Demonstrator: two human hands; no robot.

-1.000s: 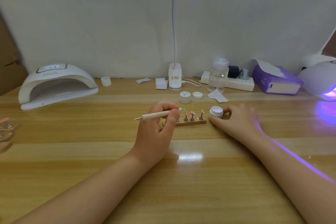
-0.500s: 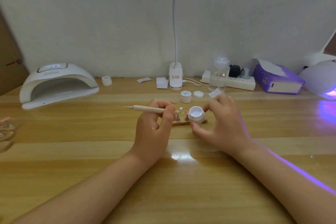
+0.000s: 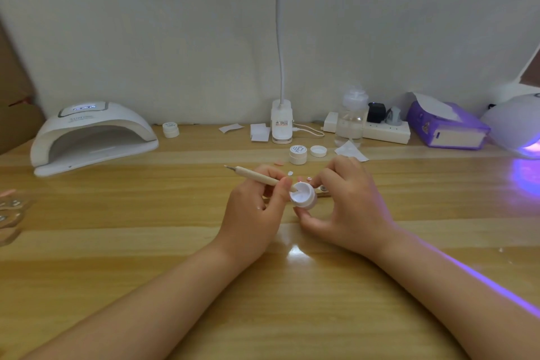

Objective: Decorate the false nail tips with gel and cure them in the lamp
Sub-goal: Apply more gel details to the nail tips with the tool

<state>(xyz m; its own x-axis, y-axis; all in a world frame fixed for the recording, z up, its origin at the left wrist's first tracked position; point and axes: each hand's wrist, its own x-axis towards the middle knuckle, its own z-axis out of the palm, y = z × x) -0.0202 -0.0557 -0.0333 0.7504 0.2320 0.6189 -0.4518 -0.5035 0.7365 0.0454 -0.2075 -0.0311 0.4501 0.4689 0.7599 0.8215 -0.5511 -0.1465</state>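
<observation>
Head view: your left hand [image 3: 251, 207] pinches the tool [image 3: 257, 176], dipping into the gel pot [image 3: 304, 199] your right hand [image 3: 347, 202] grips above the desk [image 3: 146, 242]; decorating and curing remain.

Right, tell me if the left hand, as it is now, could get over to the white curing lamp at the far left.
Probably yes. The left hand grips the dotting tool, whose tip is in the gel pot, so it would have to lift out first. Only bare table shows between it and the white curing lamp.
</observation>
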